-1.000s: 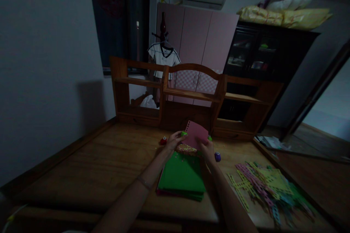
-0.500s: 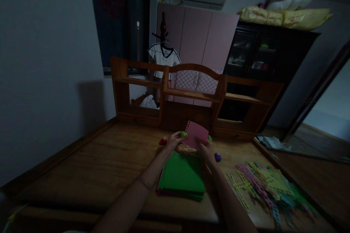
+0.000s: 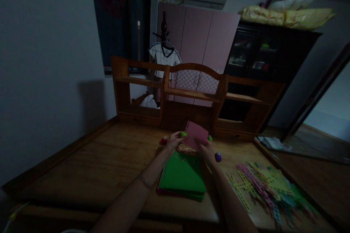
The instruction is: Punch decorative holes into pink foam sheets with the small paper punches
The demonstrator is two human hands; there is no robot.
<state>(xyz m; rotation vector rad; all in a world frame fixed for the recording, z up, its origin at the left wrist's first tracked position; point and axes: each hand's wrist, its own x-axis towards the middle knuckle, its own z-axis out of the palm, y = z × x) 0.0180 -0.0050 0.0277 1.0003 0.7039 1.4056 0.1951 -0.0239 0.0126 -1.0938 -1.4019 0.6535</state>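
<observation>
My left hand (image 3: 172, 142) is closed around a small green craft punch (image 3: 183, 134) at the left edge of a pink sheet of paper (image 3: 197, 133). Holes run along that edge of the sheet. My right hand (image 3: 207, 150) pinches the sheet at its lower right corner, holding it tilted up. Beneath the hands lies a stack of green paper (image 3: 182, 174), with some pink sheets at its bottom. Tiny punched paper bits (image 3: 186, 149) are heaped behind the stack. Nearby stand a red punch (image 3: 164, 140), another green punch (image 3: 210, 138) and a purple punch (image 3: 218, 157).
Hole-filled paper strips (image 3: 262, 185) in yellow, pink, green and blue lie in a tangled pile on the right of the wooden table (image 3: 109, 160). A wooden shelf unit (image 3: 191, 94) stands along its back edge. A wall (image 3: 49, 80) rises at the left.
</observation>
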